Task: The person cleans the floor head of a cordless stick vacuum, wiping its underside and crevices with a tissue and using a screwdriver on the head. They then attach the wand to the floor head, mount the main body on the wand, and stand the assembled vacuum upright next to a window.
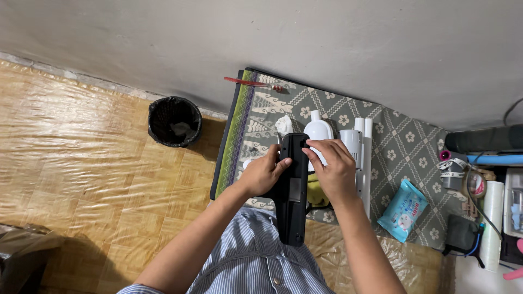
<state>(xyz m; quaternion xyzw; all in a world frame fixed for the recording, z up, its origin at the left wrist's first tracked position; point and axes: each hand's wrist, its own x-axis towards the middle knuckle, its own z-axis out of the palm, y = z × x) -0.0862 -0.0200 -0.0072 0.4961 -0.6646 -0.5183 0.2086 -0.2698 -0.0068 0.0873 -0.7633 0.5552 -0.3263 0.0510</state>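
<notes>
Black handheld unit (293,188), perhaps vacuum, 2 hands (263,173) gripping

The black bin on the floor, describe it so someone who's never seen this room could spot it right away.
Start at the patterned mat spread against the grey wall. Just off its striped left edge, on the glossy wooden floor where it meets the wall, stands the bin. It is the only round, open-topped thing there, lined with a black bag.

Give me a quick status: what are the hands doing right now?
Left hand and right hand both grip the long black device body, held above the patterned mat. White parts lie beneath. Nothing in the way.
</notes>
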